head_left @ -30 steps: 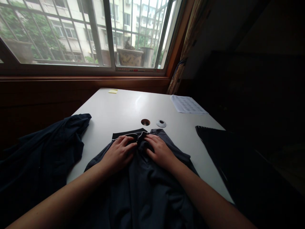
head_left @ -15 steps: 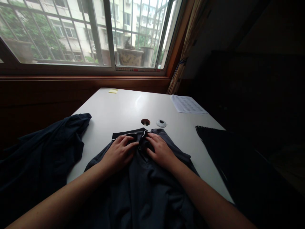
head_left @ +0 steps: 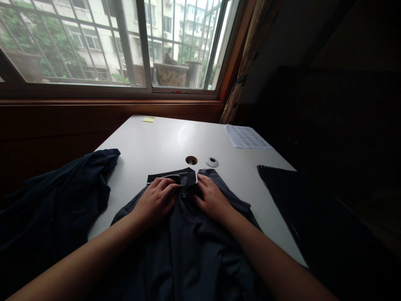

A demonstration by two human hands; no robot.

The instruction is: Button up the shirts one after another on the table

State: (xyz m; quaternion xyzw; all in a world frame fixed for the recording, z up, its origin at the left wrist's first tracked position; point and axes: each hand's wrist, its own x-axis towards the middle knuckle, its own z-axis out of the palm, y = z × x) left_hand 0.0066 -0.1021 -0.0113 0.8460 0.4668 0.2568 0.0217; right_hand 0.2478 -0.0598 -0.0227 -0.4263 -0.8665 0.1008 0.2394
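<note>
Dark garment (head_left: pixel 194 259) at near middle of counter (head_left: pixel 163 140), white-edged band (head_left: pixel 189 178) toward far end. Left hand (head_left: pixel 158 196): fingers curled, apparently gripping the band. Right hand (head_left: pixel 213 198): fingers bent at its right edge; grip unclear. Step, by judgement: handling the band opening. Next move probably calls for careful fingertip control around the small ring (head_left: pixel 184 195).

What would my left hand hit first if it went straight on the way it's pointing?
Probably the white-edged flap on the garment, just beyond your left hand, though depth there is hard to judge.
</note>
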